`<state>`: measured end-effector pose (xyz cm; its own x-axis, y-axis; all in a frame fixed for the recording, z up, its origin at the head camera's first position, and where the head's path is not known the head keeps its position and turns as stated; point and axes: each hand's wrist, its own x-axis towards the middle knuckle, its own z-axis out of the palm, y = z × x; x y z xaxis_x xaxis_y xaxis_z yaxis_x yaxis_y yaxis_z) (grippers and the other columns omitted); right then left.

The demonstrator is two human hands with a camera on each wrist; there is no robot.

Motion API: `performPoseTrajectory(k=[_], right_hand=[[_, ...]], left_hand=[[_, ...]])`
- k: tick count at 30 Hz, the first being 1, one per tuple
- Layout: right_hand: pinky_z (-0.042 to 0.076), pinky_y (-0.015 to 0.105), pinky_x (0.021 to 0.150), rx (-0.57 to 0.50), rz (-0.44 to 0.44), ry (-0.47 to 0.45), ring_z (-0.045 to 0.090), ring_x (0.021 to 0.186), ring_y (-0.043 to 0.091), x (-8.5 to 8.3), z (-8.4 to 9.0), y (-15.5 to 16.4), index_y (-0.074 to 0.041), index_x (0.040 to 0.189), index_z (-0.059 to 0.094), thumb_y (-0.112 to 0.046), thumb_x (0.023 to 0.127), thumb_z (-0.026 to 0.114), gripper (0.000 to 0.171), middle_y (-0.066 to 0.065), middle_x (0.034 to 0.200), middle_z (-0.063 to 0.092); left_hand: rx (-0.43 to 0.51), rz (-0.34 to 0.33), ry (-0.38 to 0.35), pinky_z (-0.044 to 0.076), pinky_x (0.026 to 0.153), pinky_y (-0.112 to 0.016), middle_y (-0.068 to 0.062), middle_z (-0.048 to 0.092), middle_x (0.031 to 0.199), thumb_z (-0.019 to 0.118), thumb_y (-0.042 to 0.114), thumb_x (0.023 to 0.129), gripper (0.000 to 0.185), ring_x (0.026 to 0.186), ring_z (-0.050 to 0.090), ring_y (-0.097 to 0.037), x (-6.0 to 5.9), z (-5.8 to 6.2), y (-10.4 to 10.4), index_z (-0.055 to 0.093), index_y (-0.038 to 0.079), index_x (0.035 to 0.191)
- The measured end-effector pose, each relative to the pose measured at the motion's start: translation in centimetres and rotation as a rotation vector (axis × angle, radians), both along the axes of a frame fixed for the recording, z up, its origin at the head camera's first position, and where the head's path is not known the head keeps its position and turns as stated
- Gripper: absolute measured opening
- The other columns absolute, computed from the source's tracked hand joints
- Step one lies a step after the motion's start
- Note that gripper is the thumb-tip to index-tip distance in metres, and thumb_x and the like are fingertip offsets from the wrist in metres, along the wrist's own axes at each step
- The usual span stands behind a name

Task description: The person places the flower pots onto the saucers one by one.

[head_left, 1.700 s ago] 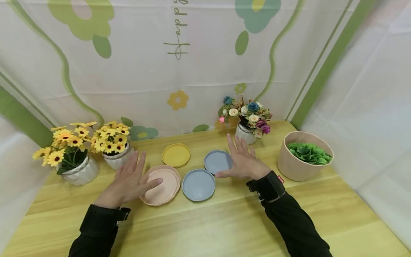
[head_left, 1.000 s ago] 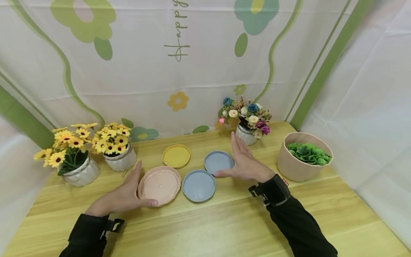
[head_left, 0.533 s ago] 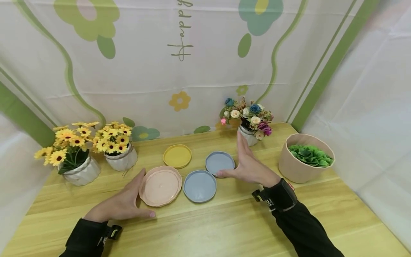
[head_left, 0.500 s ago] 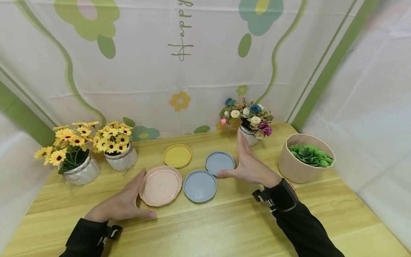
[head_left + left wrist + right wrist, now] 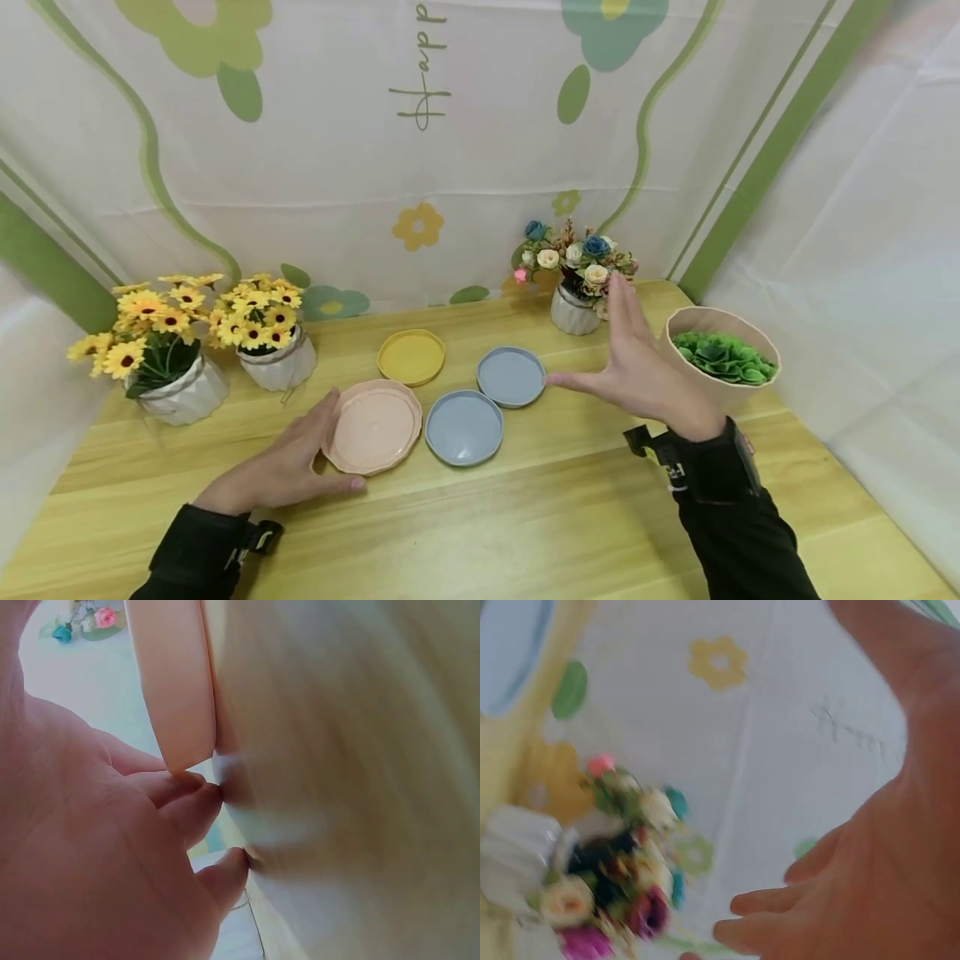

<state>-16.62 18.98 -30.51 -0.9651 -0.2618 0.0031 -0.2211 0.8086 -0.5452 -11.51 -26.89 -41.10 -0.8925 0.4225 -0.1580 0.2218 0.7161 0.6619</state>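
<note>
My left hand (image 5: 281, 467) lies beside a pink scalloped plate (image 5: 375, 427), fingers along its left rim and thumb extended near its front edge. In the left wrist view, fingertips meet the side of the pink plate (image 5: 176, 682) close to the tabletop. My right hand (image 5: 648, 367) is raised with fingers straight and thumb spread, holding nothing. It overlaps the beige pot (image 5: 701, 358) of green leaves in the head view. Two blue plates (image 5: 464, 427) and a yellow plate (image 5: 411, 357) lie flat between the hands. The right palm (image 5: 870, 885) shows in the right wrist view.
Two white pots of yellow flowers (image 5: 183, 387) stand at the back left of the wooden table (image 5: 480, 533). Mixed roses in a white pot (image 5: 574, 311) stand at the back right. A patterned cloth (image 5: 322, 150) hangs behind them.
My right hand has lifted away from the upper blue plate, moving right toward the beige pot. My left hand has moved off the pink plate to its left rim. The plates stay put.
</note>
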Motion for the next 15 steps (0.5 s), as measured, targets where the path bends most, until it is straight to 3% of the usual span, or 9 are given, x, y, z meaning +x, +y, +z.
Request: performPoseTrajectory(k=[3, 7, 10, 15], right_hand=[[0.018, 0.073, 0.125, 0.062, -0.048, 0.008, -0.017, 0.162, 0.044, 0.3, 1.0, 1.3, -0.019, 0.158, -0.037, -0.076, 0.083, 0.074, 0.146, 0.009, 0.170, -0.037], [0.029, 0.075, 0.119, 0.139, -0.118, -0.004, 0.002, 0.158, 0.058, 0.5, 1.7, 2.9, -0.010, 0.161, -0.033, -0.079, 0.085, 0.070, 0.145, 0.031, 0.171, -0.022], [0.039, 0.074, 0.111, 0.209, -0.156, 0.009, 0.023, 0.148, 0.064, 0.4, 1.6, 3.7, 0.004, 0.165, -0.017, -0.077, 0.088, 0.068, 0.140, 0.047, 0.165, 0.003], [0.045, 0.071, 0.101, 0.275, -0.185, 0.023, 0.034, 0.133, 0.064, -0.1, 1.0, 4.4, 0.025, 0.155, 0.017, -0.062, 0.094, 0.072, 0.120, 0.055, 0.151, 0.024]], left_hand=[[-0.001, -0.001, -0.008, 0.013, 0.119, -0.082, -0.032, 0.001, 0.175, 0.084, 0.053, 0.087, 0.129, 0.159, 0.006, -0.058, 0.0, 0.0, -0.1, 0.000, -0.002, 0.168], [-0.002, -0.014, 0.003, 0.012, 0.120, -0.081, -0.032, 0.001, 0.175, 0.083, 0.051, 0.088, 0.127, 0.159, 0.006, -0.057, -0.1, 0.0, -0.1, 0.001, -0.003, 0.168], [-0.007, -0.014, 0.010, 0.012, 0.120, -0.081, -0.032, 0.002, 0.175, 0.083, 0.051, 0.088, 0.126, 0.159, 0.007, -0.057, -0.2, 0.0, -0.1, 0.002, -0.003, 0.168], [-0.011, -0.009, 0.003, 0.010, 0.120, -0.080, -0.031, 0.002, 0.175, 0.083, 0.050, 0.088, 0.126, 0.160, 0.006, -0.056, -0.2, -0.1, -0.1, 0.002, -0.003, 0.168]])
